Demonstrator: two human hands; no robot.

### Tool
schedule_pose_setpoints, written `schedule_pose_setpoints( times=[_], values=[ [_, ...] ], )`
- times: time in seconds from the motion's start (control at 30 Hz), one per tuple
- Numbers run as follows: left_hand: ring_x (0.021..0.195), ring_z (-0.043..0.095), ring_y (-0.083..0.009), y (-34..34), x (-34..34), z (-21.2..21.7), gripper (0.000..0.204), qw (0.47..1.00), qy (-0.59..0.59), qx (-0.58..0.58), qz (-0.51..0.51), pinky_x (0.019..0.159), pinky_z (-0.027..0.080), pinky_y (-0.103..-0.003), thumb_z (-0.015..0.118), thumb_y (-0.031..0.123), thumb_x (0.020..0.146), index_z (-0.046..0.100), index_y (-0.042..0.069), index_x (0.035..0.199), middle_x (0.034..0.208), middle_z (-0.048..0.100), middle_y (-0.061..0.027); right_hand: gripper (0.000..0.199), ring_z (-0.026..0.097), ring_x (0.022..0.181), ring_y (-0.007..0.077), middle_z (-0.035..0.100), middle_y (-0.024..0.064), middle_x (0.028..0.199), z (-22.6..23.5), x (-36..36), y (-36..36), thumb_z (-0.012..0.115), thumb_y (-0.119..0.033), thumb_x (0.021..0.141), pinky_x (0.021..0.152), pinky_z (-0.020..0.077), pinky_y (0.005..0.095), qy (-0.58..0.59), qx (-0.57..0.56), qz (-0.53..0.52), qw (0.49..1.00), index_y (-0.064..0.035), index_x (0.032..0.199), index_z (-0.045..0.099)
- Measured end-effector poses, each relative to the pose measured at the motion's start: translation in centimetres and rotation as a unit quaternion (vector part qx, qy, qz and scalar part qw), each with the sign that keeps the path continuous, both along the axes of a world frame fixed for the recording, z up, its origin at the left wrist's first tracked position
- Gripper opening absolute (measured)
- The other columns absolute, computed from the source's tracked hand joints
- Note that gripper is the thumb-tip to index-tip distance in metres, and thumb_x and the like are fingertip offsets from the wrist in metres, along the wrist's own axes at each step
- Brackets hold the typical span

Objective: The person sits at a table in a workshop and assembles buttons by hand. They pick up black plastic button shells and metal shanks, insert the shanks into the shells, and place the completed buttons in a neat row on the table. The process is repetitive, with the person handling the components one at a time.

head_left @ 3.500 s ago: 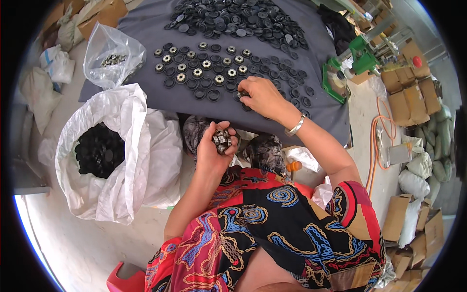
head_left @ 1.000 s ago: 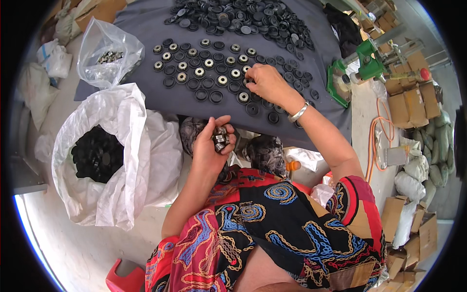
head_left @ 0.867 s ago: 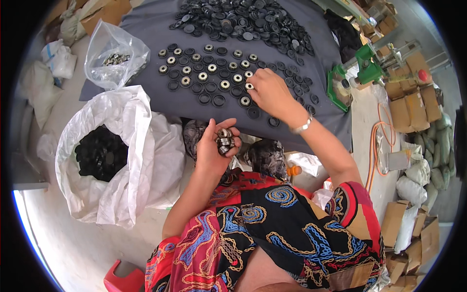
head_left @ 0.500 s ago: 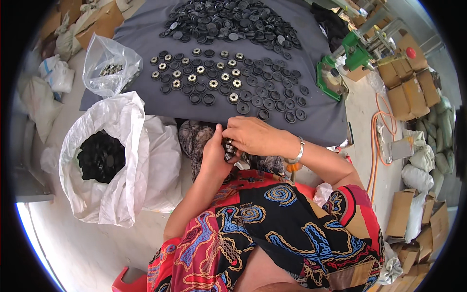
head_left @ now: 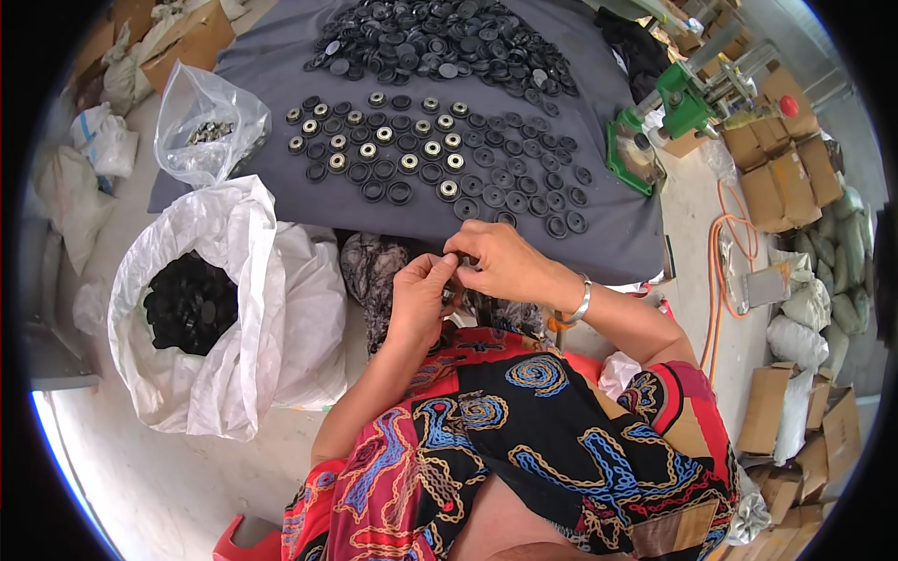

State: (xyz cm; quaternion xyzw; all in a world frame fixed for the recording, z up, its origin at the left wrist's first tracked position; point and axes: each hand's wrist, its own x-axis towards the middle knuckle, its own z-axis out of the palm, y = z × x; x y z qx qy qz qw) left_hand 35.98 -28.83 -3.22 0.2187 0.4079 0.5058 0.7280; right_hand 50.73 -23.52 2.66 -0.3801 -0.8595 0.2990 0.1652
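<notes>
Over my lap, just off the near table edge, my two hands meet at the fingertips. My left hand is closed around several shiny metal ball bearings, mostly hidden by its fingers. Thumb and fingers of my right hand pinch against the left fingertips; the small piece between them is too covered to make out. Beyond the hands, rows of black plastic rings and black discs lie on the grey cloth. Ball bearings sit in some of the rings on the left side.
A large heap of black discs covers the far table. At left stand a clear bag with small metal parts and a white sack of black pieces. A green hand press stands right, with cartons and an orange hose beyond.
My right hand has shifted slightly right and its fingertips have drawn back from over the left palm. My left thumb has tipped rightward to meet them. The parts on the table are unchanged.
</notes>
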Motion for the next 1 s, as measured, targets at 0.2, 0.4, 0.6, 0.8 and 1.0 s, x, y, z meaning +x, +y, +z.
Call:
schedule_pose_setpoints(
  times=[0.2, 0.4, 0.6, 0.8, 1.0],
  values=[
    [0.05, 0.052, -0.0132, 0.4, -0.5, 0.0, 0.019, 0.998, -0.048, -0.019, 0.018, 0.037, 0.029, -0.02, 0.058, 0.023, 0.091, 0.057, 0.007, 0.08, 0.07, 0.058, -0.0048, 0.022, 0.06, 0.07, 0.0278, 0.059, 0.0136, 0.08, 0.8, 0.5, 1.4, 0.064, -0.011, 0.07, 0.062, 0.0474, 0.0374, 0.023, -0.036, -0.036, 0.998, 0.0013, 0.088, 0.063],
    [0.052, 0.054, -0.0159, 1.9, -2.4, -0.5, 0.015, 0.989, -0.129, -0.039, 0.061, 0.039, 0.031, -0.022, 0.056, 0.018, 0.089, 0.057, 0.003, 0.085, 0.073, 0.058, -0.0077, 0.023, 0.06, 0.065, 0.0246, 0.057, 0.0129, 0.077, 0.2, 1.2, 4.4, 0.07, -0.007, 0.068, 0.061, 0.0471, 0.0338, -0.037, 0.054, -0.114, 0.991, 0.0021, 0.088, 0.063],
    [0.054, 0.054, -0.0185, 2.0, -2.5, -0.8, 0.014, 0.988, -0.137, -0.042, 0.057, 0.037, 0.029, -0.023, 0.055, 0.018, 0.09, 0.058, 0.004, 0.087, 0.076, 0.057, -0.0092, 0.023, 0.061, 0.069, 0.0272, 0.058, 0.0139, 0.076, -0.6, 0.7, 5.3, 0.072, -0.007, 0.066, 0.062, 0.0468, 0.0359, -0.063, 0.053, -0.119, 0.989, 0.003, 0.085, 0.063],
    [0.056, 0.054, -0.0191, 1.8, -2.5, -0.9, 0.017, 0.988, -0.142, -0.04, 0.053, 0.038, 0.029, -0.023, 0.053, 0.019, 0.091, 0.058, 0.003, 0.087, 0.077, 0.057, -0.0104, 0.017, 0.06, 0.075, 0.035, 0.061, 0.0169, 0.076, -0.3, 0.3, 5.9, 0.071, -0.008, 0.065, 0.068, 0.0467, 0.0424, -0.087, 0.045, -0.115, 0.989, 0.0008, 0.076, 0.064],
    [0.058, 0.053, -0.0204, 2.1, -1.8, -0.6, 0.027, 0.984, -0.157, -0.064, 0.051, 0.04, 0.03, -0.023, 0.047, 0.026, 0.095, 0.057, 0.001, 0.091, 0.081, 0.056, -0.0125, 0.017, 0.061, 0.07, 0.0357, 0.06, 0.0186, 0.067, 0.5, -0.7, 6.9, 0.072, -0.008, 0.062, 0.065, 0.0481, 0.042, -0.228, 0.118, -0.039, 0.966, 0.0025, 0.07, 0.062]
  ],
)
